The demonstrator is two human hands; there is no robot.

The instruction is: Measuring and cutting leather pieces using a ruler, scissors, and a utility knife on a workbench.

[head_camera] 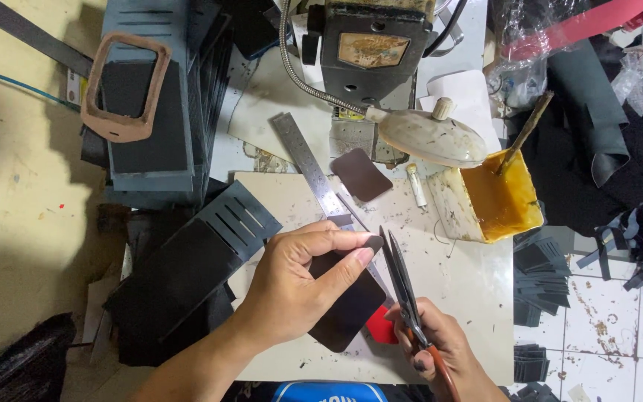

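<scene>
Scissors meet leather at a cluttered workbench

Left hand (pixel 299 286) pinches a dark leather piece (pixel 347 309); right hand (pixel 440 357) grips scissors (pixel 403 286), blades apparently nearly closed, beside a steel ruler (pixel 310 164).

Bare board (pixel 463 275) right of scissors (pixel 402 279); ruler (pixel 310 164), glue tub (pixel 496 197) block far side.

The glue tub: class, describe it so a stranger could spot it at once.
Start at the white worktable and look to its far right edge, beside the lamp. There sits the glue tub, square and open, the only thing filled with amber-yellow paste, with a stick standing in it.
</scene>
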